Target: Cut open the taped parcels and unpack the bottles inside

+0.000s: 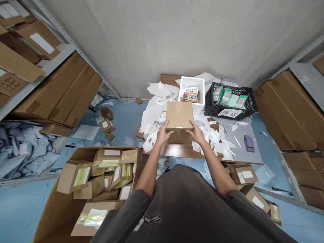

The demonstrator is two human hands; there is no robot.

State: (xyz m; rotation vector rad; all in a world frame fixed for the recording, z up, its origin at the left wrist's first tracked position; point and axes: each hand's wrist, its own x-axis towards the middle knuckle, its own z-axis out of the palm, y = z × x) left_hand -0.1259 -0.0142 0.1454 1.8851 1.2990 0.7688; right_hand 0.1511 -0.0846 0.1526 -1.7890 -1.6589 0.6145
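A closed cardboard box [179,114] with clear tape along its top sits at the front middle of the wooden table [174,150]. My left hand [164,135] grips its near left corner, thumb against the front face. On the near right corner, my right hand [197,134] grips it the same way. Fingers on the far sides of the box are partly hidden. Torn white paper [155,114] lies on both sides of the box. Just behind it stands a white bin [192,81] with books [191,94] in it.
At the right back is a black crate [230,116] of green and pink packets. A large carton [48,209] full of taped parcels stands at my left. More parcels [244,173] sit low at my right. Shelves [60,60] with boxes flank both sides.
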